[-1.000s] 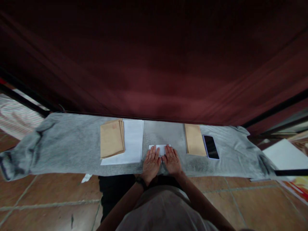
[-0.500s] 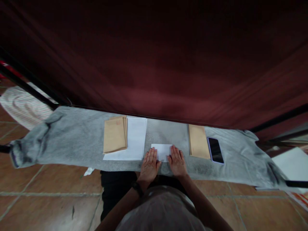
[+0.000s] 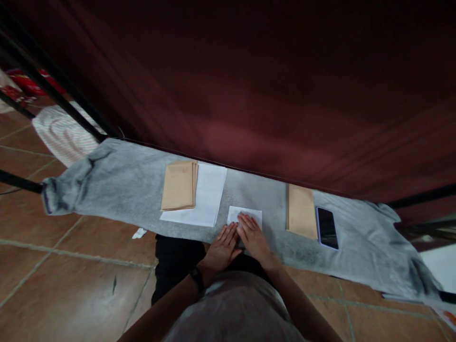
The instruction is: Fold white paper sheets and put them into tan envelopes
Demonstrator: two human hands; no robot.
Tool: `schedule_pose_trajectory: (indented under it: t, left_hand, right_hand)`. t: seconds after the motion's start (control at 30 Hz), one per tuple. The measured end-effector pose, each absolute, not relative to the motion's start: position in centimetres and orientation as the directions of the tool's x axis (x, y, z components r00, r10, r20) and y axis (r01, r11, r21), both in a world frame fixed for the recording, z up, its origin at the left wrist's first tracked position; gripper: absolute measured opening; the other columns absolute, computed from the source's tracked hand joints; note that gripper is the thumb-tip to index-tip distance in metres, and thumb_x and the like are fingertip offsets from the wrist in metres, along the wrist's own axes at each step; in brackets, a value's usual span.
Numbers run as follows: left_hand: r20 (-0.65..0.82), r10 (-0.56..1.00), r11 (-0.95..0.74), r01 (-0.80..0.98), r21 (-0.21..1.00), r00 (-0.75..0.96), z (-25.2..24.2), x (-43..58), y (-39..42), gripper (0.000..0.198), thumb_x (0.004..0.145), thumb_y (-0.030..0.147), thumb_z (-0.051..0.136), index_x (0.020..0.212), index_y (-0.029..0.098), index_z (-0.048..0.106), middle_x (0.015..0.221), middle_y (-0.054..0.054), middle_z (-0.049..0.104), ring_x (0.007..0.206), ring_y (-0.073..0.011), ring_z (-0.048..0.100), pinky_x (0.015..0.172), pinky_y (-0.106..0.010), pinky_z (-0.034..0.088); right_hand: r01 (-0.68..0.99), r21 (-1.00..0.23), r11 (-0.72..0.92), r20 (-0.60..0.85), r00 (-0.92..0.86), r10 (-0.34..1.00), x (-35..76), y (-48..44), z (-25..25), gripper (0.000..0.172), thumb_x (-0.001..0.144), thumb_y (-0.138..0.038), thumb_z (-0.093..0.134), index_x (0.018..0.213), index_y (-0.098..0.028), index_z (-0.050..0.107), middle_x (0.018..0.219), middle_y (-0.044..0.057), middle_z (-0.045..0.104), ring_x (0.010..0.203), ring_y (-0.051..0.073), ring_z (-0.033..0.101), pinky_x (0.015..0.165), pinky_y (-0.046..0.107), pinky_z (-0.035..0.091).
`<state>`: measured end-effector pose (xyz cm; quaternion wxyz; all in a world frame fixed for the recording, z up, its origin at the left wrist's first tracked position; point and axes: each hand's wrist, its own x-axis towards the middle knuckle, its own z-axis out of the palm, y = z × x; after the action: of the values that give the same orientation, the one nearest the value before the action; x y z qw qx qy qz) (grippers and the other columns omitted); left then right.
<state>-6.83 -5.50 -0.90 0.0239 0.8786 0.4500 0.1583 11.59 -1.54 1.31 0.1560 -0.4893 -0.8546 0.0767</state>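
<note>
The small white paper [image 3: 232,214] lies near the front edge of the grey cloth [image 3: 272,199], partly covered by the hands. The right hand [image 3: 252,235] rests on the paper, open, fingers extended, grasping nothing. The left hand [image 3: 221,249] is likewise open and flat, grasping nothing, with its fingertips at the paper's near-left corner, beside the right hand

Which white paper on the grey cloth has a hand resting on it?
The small white rectangular paper under the right hand; the larger white paper sheets, left of it, lie untouched, partly beneath brown paper envelopes.
</note>
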Motion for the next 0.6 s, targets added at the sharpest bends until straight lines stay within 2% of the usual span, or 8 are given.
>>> schedule_pose_trajectory:
  t: [0.1, 0.3, 0.43, 0.6]
  left_hand:
    - [0.242, 0.802, -0.592, 0.781, 0.198, 0.547, -1.5, -7.2, -6.5, 0.057, 0.097, 0.044, 0.053, 0.14, 0.008, 0.05, 0.143, -0.021, 0.056, 0.141, -0.0308, 0.044, 0.115, -0.049, 0.04]
    - [0.217, 0.822, -0.563, 0.806, 0.184, 0.526, -0.9, -7.1, -6.9, 0.054, 0.098, 0.042, 0.049, 0.138, 0.006, 0.05, 0.14, -0.022, 0.058, 0.138, -0.031, 0.049, 0.113, -0.049, 0.042]
    - [0.231, 0.816, -0.571, 0.8, 0.182, 0.53, -0.4, -7.0, -6.6, 0.056, 0.1, 0.042, 0.045, 0.144, 0.008, 0.045, 0.148, -0.02, 0.052, 0.143, -0.0293, 0.042, 0.115, -0.048, 0.04]
    - [0.23, 0.819, -0.569, 0.799, 0.195, 0.526, -0.6, -7.0, -6.7, 0.061, 0.1, 0.042, 0.045, 0.151, 0.01, 0.035, 0.156, -0.018, 0.041, 0.148, -0.0274, 0.032, 0.119, -0.047, 0.035]
  right_hand:
    - [0.72, -0.317, 0.618, 0.151, -0.605, 0.782, 9.6, -1.4, 1.8, 0.046, 0.107, -0.034, 0.032, 0.148, -0.019, 0.047, 0.155, 0.004, 0.045, 0.145, 0.015, 0.038, 0.123, 0.038, 0.029]
    - [0.774, -0.288, 0.564, 0.141, -0.548, 0.824, 8.8, -0.2, 0.9, 0.046, 0.106, -0.033, 0.035, 0.15, -0.019, 0.044, 0.158, 0.003, 0.04, 0.147, 0.018, 0.035, 0.123, 0.042, 0.028]
    - [0.801, -0.26, 0.539, 0.158, -0.516, 0.842, 9.0, 1.6, 0.3, 0.048, 0.106, -0.033, 0.037, 0.151, -0.018, 0.041, 0.159, 0.004, 0.036, 0.147, 0.02, 0.034, 0.122, 0.043, 0.027]
    - [0.849, -0.257, 0.461, 0.162, -0.432, 0.887, 8.9, 3.2, 0.2, 0.049, 0.105, -0.03, 0.035, 0.152, -0.015, 0.04, 0.157, 0.008, 0.039, 0.147, 0.021, 0.035, 0.122, 0.045, 0.027]
